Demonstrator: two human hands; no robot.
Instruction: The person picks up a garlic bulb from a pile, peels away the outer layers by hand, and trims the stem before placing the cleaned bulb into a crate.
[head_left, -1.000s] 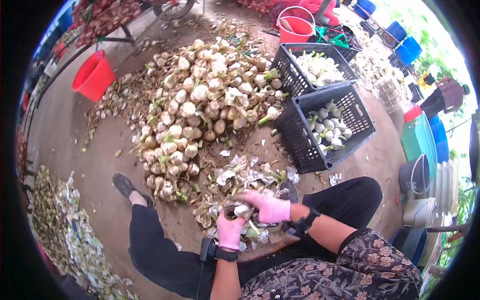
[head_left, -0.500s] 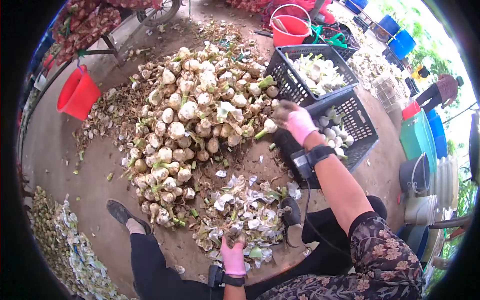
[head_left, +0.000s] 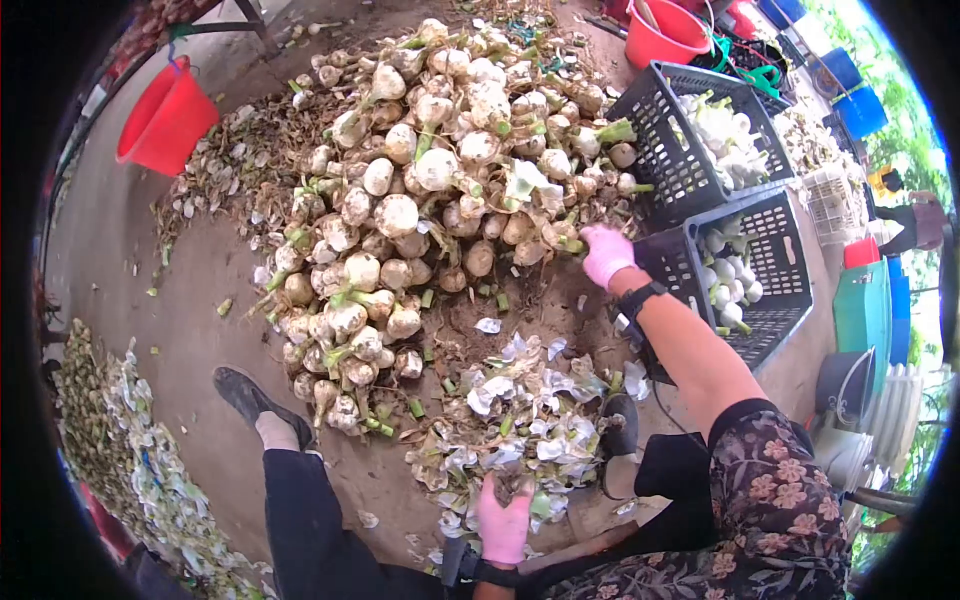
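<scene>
My right hand, in a pink glove, is at the right edge of a big heap of garlic bulbs. Its fingers close on the green stem of a garlic bulb there. Low in the view, my left hand, also pink-gloved, is held over a pile of white garlic peels. Its thumb and fingers are apart, the fingertips dark against the peels, and nothing shows between them. A black crate with several trimmed white garlic bulbs stands just right of my right hand.
Behind it, another black crate holds more white garlic. A red bucket stands at the back; another red bucket hangs at the left. My shoes flank the peels. A person is at the far right.
My right hand has moved from above the near crate down to the heap's edge and taken a bulb's stem. The view has shifted, bringing the heap closer. My left hand stays over the peels.
</scene>
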